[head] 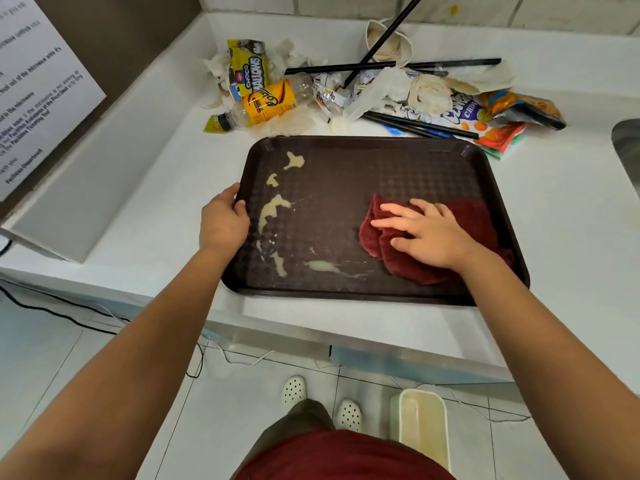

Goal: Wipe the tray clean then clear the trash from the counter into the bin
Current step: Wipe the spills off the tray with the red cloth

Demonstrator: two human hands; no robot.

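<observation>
Head view: the dark tray [374,174] lies on the white counter [554,216] near its front edge. The left hand [223,220] grips the tray's left rim. The right hand [424,230] presses flat, fingers spread, on a maroon cloth [398,261] at the tray's right. Pale smears [272,211] mark the left half. Trash [374,88] is heaped just behind the tray: a bottle [263,105], wrappers, tissues, black straws. A cream bin [422,427] stands on the floor below.

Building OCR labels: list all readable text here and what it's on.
"CHOCO MALLOWS": yellow snack wrapper.
"Facilities Department", "out of the microwave": white notice; the rest is too blurred.
Orange bottle label: script logo, unreadable.
White and blue snack bag: partial lettering, unclear.
Crumpled white wrapper: fragment, unreadable.
</observation>
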